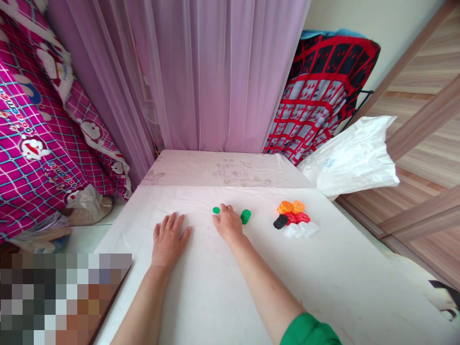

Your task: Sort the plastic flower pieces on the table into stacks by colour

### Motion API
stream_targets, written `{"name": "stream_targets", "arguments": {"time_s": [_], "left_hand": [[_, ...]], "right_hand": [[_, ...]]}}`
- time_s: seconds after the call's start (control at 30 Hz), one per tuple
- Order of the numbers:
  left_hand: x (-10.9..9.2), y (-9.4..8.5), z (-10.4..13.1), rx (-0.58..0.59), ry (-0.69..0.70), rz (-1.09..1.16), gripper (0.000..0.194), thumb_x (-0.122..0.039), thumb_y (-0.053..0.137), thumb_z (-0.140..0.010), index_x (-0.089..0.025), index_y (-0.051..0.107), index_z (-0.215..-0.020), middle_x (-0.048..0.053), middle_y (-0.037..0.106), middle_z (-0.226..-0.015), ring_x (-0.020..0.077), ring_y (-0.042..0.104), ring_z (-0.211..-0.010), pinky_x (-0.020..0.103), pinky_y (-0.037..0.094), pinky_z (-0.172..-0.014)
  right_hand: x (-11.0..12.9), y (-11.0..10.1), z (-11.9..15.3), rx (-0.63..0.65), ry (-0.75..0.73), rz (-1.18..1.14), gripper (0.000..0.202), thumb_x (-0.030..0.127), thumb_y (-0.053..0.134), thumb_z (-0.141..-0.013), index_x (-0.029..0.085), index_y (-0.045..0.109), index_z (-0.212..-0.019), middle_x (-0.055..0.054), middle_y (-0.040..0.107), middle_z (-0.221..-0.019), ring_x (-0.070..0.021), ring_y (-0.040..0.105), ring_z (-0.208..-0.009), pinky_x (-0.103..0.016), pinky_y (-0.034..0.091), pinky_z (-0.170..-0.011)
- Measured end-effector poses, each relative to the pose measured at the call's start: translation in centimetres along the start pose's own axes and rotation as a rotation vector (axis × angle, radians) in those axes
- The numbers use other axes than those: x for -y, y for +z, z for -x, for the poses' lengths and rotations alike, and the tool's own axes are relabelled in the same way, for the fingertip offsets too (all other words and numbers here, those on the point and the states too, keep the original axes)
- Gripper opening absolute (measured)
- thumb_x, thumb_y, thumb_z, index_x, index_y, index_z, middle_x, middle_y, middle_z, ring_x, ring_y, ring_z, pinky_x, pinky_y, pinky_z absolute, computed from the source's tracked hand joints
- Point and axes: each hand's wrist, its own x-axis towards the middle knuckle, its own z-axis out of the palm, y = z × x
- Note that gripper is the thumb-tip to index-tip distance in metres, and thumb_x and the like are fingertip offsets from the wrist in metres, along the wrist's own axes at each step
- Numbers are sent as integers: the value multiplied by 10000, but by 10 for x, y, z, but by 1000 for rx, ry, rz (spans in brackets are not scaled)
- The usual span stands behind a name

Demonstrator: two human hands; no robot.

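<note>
My left hand [168, 239] rests palm down on the white table cover [201, 297], fingers spread, holding nothing. Farther right, my right hand [229, 223] is low over the cover with its fingers curled down; what is under them, if anything, is hidden. A small green crocheted-looking piece [216, 210] lies just left of its fingertips. Another green piece [246, 216], larger, is on the cover right of the hand. To the right sits a cluster of similar pieces: orange [285, 207], red [298, 218], black [281, 221] and white [301, 229].
Beyond the table's far edge hangs a purple curtain [215, 72]. A white plastic bag [355, 158] stands at the far right corner, near a red-and-black patterned cloth [316, 96]. Pink printed cloth [53, 124] hangs at left. A wooden cabinet [424, 129] is on the right.
</note>
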Motion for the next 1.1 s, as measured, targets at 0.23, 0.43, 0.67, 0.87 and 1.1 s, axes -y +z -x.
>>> {"name": "stream_targets", "arguments": {"time_s": [0.23, 0.43, 0.67, 0.87, 1.1], "left_hand": [[0, 1, -1, -9, -1, 11, 520, -464, 393, -934, -213, 504, -1375, 102, 427, -1511, 293, 327, -1413, 533, 228, -1151], [-1, -2, -1, -4, -3, 13, 517, -457, 403, -932, -209, 507, -1373, 105, 427, -1510, 296, 331, -1413, 528, 234, -1151], [-1, -1, 0, 2, 8, -4, 529, -463, 385, -944, -197, 488, -1390, 107, 421, -1514, 297, 322, -1417, 529, 221, -1155], [-1, -2, -1, 0, 7, -10, 530, -461, 387, -944, -193, 490, -1390, 108, 423, -1513, 295, 329, -1413, 525, 225, -1156], [-1, -1, -1, -4, 9, -7, 527, -466, 389, -941, -205, 494, -1387, 106, 426, -1512, 297, 333, -1412, 526, 232, -1151]], "right_hand": [[8, 3, -13, 10, 37, 18, 242, 314, 512, -912, 168, 633, -1064, -114, 618, -1110, -199, 649, -914, -288, 462, -720], [-12, 14, 34, -110, -170, -116, 129, 274, 574, -856, 221, 653, -944, -43, 654, -972, -164, 622, -901, -251, 444, -756], [-80, -22, 35, -301, -40, -181, 168, 325, 599, -839, 230, 661, -963, -14, 657, -968, -126, 586, -719, -247, 418, -692], [-97, -46, 14, -245, 39, -89, 178, 342, 620, -833, 219, 678, -946, -22, 662, -970, -137, 601, -758, -245, 384, -654], [-95, -39, 10, -230, 30, -37, 174, 343, 616, -833, 228, 676, -949, -22, 667, -977, -149, 612, -804, -243, 375, -651]]}}
